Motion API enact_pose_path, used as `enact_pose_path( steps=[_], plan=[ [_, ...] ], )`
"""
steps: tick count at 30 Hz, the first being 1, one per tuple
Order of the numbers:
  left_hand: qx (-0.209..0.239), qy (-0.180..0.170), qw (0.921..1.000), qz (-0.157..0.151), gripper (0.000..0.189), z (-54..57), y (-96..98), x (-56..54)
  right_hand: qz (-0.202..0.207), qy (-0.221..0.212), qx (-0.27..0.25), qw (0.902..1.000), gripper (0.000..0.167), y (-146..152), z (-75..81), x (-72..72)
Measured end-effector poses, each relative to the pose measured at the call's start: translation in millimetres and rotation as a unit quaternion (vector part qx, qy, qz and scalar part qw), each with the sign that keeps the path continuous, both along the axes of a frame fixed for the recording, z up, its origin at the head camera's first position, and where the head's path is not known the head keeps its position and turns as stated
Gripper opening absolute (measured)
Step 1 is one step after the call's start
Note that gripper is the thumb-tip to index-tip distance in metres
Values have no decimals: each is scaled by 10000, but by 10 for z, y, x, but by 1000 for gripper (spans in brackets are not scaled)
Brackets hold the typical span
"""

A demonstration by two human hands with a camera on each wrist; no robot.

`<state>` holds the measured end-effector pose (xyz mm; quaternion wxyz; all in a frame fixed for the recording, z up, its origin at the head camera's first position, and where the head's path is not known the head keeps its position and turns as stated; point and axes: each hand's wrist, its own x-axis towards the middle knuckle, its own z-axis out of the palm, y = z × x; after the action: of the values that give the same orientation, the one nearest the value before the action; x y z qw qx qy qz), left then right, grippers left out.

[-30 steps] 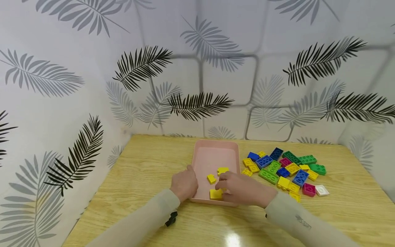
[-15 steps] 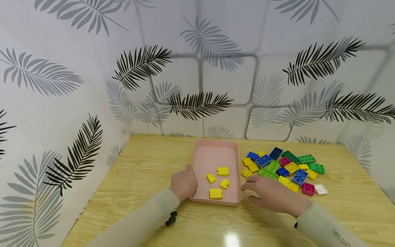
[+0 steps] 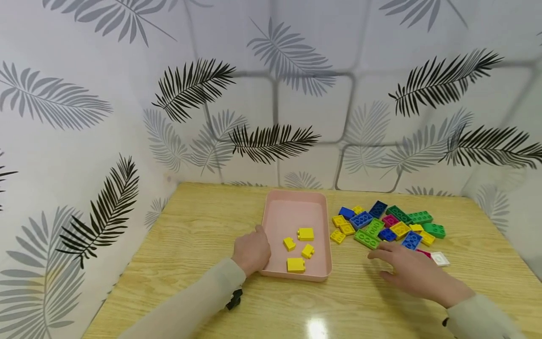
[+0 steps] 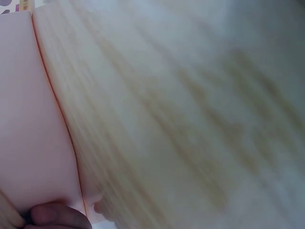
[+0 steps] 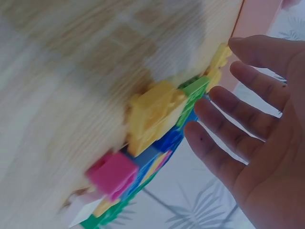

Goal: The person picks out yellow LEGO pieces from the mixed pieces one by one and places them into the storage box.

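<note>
Four yellow bricks point(image 3: 296, 265), studded toy type, lying apart from one another in the nearer half of a pink tray point(image 3: 292, 212). Tray shallow, rectangular, flat on the worktop point(image 3: 203, 216).

Loose bricks, one mixed lot: spread on the worktop to the right of the tray, including a lime-green brick point(image 3: 366, 239), a magenta brick point(image 5: 112, 175) and a white brick point(image 3: 440, 259); further blue, green and yellow pieces, several touching or leaning.

Handling, as judged: bricks look like hard moulded plastic, light, stiff, not fragile; smooth flat sides may slip a little under dry fingertips. Best hold: thumb and fingers across two opposite side walls, clear of the studs; flatter pieces may need tipping up by one edge. Tray appears light and fairly rigid, apt to slide if nudged; steadiest hold is a pinch on the rim.

Left hand point(image 3: 251, 251): fingers curled at the tray's left rim, towards the near corner, pinching the wall. Right hand point(image 3: 417, 273): fingers extended and parted, palm bare, nothing held; over the near side of the loose lot, with no contact discernible.
</note>
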<state>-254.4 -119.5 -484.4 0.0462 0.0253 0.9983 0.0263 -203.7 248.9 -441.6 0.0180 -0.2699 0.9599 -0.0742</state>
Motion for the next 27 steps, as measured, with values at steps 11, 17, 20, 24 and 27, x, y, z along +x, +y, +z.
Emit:
enact_pose_path(
  steps=[11,17,20,24,27],
  plan=[
    [140,-21,9999,21,58,2,-2,7,-288,-85,200,9993,26,308,-157,-30],
    [151,49,9999,26,57,-18,2,-2,-472,-529,56,9975,22,327,-212,-39],
    [125,90,9999,12,57,-26,-3,-3,-548,-698,-23,9960,21,318,-229,-29],
    [66,79,9999,-7,58,-24,-10,-2,-506,-661,-70,9965,21,325,-237,-31],
    [65,71,10000,-2,58,-24,-13,-4,-392,-620,-120,9972,21,327,-222,-47]
  ],
)
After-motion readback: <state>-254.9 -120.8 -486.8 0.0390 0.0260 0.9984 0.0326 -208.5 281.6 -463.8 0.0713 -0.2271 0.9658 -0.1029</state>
